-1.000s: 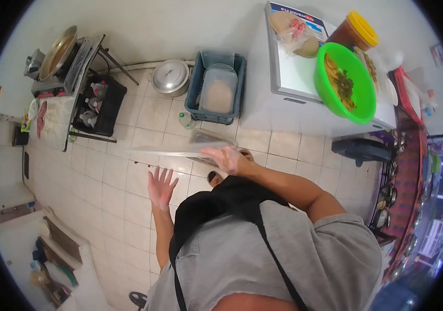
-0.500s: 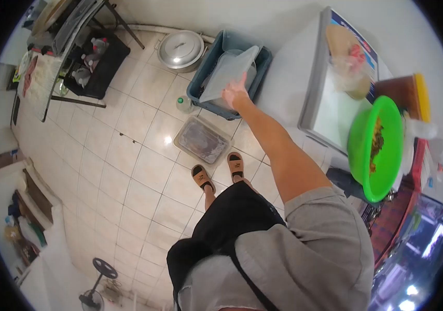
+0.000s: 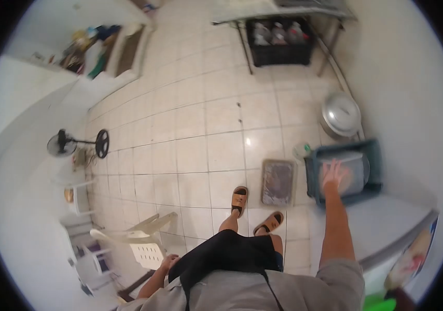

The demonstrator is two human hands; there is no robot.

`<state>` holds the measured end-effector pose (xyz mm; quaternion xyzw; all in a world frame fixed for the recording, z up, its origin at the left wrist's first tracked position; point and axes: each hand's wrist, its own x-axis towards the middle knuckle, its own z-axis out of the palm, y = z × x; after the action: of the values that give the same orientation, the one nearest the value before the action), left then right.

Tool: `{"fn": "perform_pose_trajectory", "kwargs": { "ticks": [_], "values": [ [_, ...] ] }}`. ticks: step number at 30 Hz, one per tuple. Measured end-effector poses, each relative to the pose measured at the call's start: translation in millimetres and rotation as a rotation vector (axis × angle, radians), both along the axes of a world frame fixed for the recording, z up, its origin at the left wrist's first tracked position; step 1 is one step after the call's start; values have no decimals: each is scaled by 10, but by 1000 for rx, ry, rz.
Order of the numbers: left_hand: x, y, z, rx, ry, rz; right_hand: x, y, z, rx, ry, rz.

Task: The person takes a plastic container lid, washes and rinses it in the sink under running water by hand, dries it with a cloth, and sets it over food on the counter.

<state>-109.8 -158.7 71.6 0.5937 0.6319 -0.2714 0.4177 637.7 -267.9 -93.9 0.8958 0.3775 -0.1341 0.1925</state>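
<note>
My right hand (image 3: 334, 175) reaches down over the blue-grey crate (image 3: 316, 181), its fingers spread on the translucent plastic lid or container (image 3: 356, 173) lying in it. Whether it grips the plastic is blurred, but the fingers look apart. My left hand (image 3: 169, 262) is low beside the black apron (image 3: 213, 256), near the cream plastic chair (image 3: 146, 253); its fingers are small and partly hidden. A rectangular tub (image 3: 278, 182) with dark contents rests on the floor between the crate and my feet.
A lidded metal pot (image 3: 341, 115) and a small bottle (image 3: 302, 151) stand near the crate. A black crate of bottles (image 3: 279, 54) is under the table. The white freezer (image 3: 387, 233) is at lower right, a fan (image 3: 63, 143) at left.
The view has swung round. My right hand has gone down to the crate with the translucent plastic, now lying inside it. My left hand, earlier raised and spread, is lowered by the apron.
</note>
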Motion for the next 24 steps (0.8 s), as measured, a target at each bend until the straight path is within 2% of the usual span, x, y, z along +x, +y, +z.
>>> {"fn": "perform_pose_trajectory", "kwargs": {
  "ticks": [1,2,3,4,5,6,8,11,12,14,16,17,18,19,22,23,24],
  "values": [
    [71,24,-7,6,-34,88,-212,112,-135,164,46,17],
    [102,50,-12,7,-74,168,-476,317,115,65,160,46],
    [41,129,-106,14,-75,166,-691,481,-64,-35,263,28],
    [-24,234,-102,29,-92,186,-884,753,109,-203,461,6],
    [-60,313,-182,-12,-104,298,-1054,971,368,-160,700,-49],
    [-50,434,-223,-59,-114,409,-1239,1082,321,-34,650,124],
    [-83,800,-297,-32,-139,362,-1507,1444,295,-42,801,184],
    [-215,1513,-543,11,-99,-67,-1689,1946,554,-27,915,119],
    [-284,1883,-682,23,-121,-58,-1676,2053,548,-16,914,109],
    [-397,2675,-813,35,-210,-661,-1692,2261,610,63,827,75],
    [-366,3498,-886,219,-223,-497,-1475,2250,-28,-393,599,938],
    [-241,3911,-824,232,-195,-62,-1492,2520,210,-391,583,929],
    [-31,4325,-670,227,-165,354,-1574,2677,526,-411,800,220],
    [129,4822,-591,265,-215,357,-1677,2779,748,-388,954,-523],
    [882,6121,-427,325,-372,340,-1759,3245,944,-397,1032,-565],
    [1180,6523,-386,355,-453,377,-1708,3332,677,-385,1024,-190],
    [1482,6895,-323,346,-473,341,-1623,3358,299,-350,899,240]
  ]
}}
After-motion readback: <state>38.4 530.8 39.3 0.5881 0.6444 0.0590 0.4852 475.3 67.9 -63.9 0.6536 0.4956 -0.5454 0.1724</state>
